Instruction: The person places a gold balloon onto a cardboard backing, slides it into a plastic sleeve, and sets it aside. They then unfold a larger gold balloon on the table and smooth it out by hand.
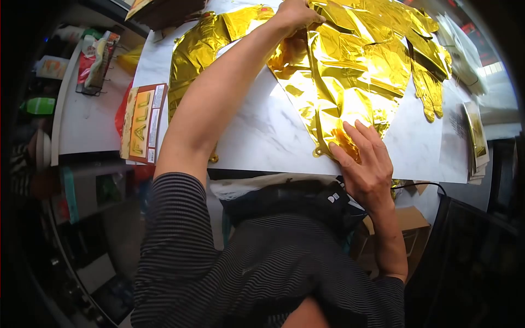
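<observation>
Gold foil sheets, flat and crinkled like uninflated balloons, lie on the white marbled table (249, 134). At the top, my left hand (297, 16) is closed, its fingertips pinching the upper edge of the large gold foil piece (344, 71). My right hand (367, 164) lies with fingers spread on the lower end of that same piece, near the front edge. Beside my left forearm, a curved gold foil piece (191, 63) is partly hidden by the arm. Narrow gold strips (428, 95) hang off the right side of the large piece.
A printed package reading FALL (145, 123) rests at the table's left edge. Clear plastic bags (462, 54) and a stack of flat packets (477, 139) are on the right. A cardboard box (413, 220) stands below the table, near a black cable (424, 184).
</observation>
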{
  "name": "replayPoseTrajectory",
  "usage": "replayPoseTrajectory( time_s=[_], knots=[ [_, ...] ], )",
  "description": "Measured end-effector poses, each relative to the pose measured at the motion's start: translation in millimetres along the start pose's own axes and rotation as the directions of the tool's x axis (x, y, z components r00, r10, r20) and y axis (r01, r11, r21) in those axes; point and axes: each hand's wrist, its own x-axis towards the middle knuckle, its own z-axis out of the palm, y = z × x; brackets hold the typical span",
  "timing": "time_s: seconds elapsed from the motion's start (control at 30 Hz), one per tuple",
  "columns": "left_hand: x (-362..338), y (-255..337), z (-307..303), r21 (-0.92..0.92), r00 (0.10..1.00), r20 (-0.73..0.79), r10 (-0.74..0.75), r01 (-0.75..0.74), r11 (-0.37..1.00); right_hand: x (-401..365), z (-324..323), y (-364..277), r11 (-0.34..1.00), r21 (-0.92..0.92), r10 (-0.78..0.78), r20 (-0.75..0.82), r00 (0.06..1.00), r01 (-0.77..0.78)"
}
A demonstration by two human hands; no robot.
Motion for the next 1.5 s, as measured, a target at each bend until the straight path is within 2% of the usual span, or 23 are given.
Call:
replayPoseTrajectory(
  time_s=[0.1, 0.17, 0.2, 0.27, 0.4, 0.47, 0.5, 0.53, 0.67, 0.73, 0.8, 0.87, 0.93, 1.1, 1.3, 1.5],
  knots=[
    [-1.9, 0.0, 2.1, 0.01, 1.0, 0.003, 0.007, -0.007, 1.0, -4.0, 2.7, 3.2, 0.999, 0.008, -0.031, 0.007, 1.0, 0.031],
    [-12.8, 13.1, 7.8, 0.135, 0.989, -0.129, 0.077, -0.059, 0.989, -3.5, 2.2, 2.6, 0.999, 0.021, -0.032, -0.007, 0.999, 0.032],
    [-9.4, 12.0, 5.3, 0.136, 0.989, -0.128, 0.077, -0.059, 0.989, -0.9, -1.1, 0.6, 0.999, 0.038, -0.021, 0.027, 0.999, 0.02],
    [-1.4, 11.7, -3.4, 0.107, 0.999, -0.003, 0.042, -0.041, 0.993, 0.4, -2.7, -1.8, 0.999, 0.053, -0.009, 0.061, 0.998, 0.006],
    [6.8, 17.0, -11.6, 0.07, 1.0, 0.005, 0.031, -0.031, 0.997, -2.4, -2.6, -1.1, 0.997, 0.077, 0.001, 0.079, 0.997, -0.007],
    [3.9, 42.3, -19.8, -0.006, 0.971, 0.007, -0.24, 0.24, 0.971, -3.9, -2.1, 0.2, 0.997, 0.076, 0.001, 0.068, 0.998, -0.006],
    [32.4, 11.2, -33.0, -0.125, 0.976, 0.083, -0.2, 0.209, 0.97, -3.8, -2.0, 0.3, 0.996, 0.093, 0.012, 0.067, 0.998, -0.018],
    [33.3, -12.4, -23.8, -0.071, 0.993, -0.01, -0.118, 0.117, 0.991, -3.4, -1.6, 0.6, 0.993, 0.111, 0.021, 0.066, 0.998, -0.028],
    [21.1, 9.7, -35.4, -0.003, 0.979, 0.026, -0.203, 0.203, 0.979, -2.1, -1.1, 0.9, 0.994, 0.111, 0.016, 0.046, 0.999, -0.021],
    [24.0, 9.8, -35.4, 0.17, 0.994, 0.0, -0.106, 0.104, 0.98, -1.1, -1.3, 0.2, 0.993, 0.116, 0.016, 0.045, 0.999, -0.021],
    [34.5, -4.4, -36.6, 0.141, 0.996, 0.017, -0.09, 0.087, 0.986, -1.0, -0.7, 0.4, 0.992, 0.123, 0.028, 0.047, 0.999, -0.034],
    [41.2, -13.6, -37.3, 0.25, 1.0, 0.016, -0.006, 0.002, 0.968, -1.2, -0.6, 0.3, 0.991, 0.13, 0.034, 0.05, 0.998, -0.041],
    [38.0, -9.9, -37.7, 0.2, 0.998, 0.049, -0.032, 0.021, 0.98, -1.3, -0.3, 0.1, 0.99, 0.13, 0.041, 0.054, 0.998, -0.048],
    [27.5, -4.6, -32.1, 0.321, 0.998, -0.002, 0.069, -0.064, 0.945, -1.0, 0.7, -0.1, 0.99, 0.133, 0.046, 0.058, 0.997, -0.054],
    [20.8, -1.8, -23.1, 0.513, 0.993, -0.065, 0.103, -0.055, 0.857, -2.9, 0.9, 0.5, 0.989, 0.136, 0.06, 0.048, 0.997, -0.066],
    [13.9, 1.8, -17.3, 0.548, 0.987, -0.097, 0.125, -0.051, 0.835, -5.9, 2.3, 1.0, 0.987, 0.137, 0.077, 0.033, 0.996, -0.081]
  ],
)
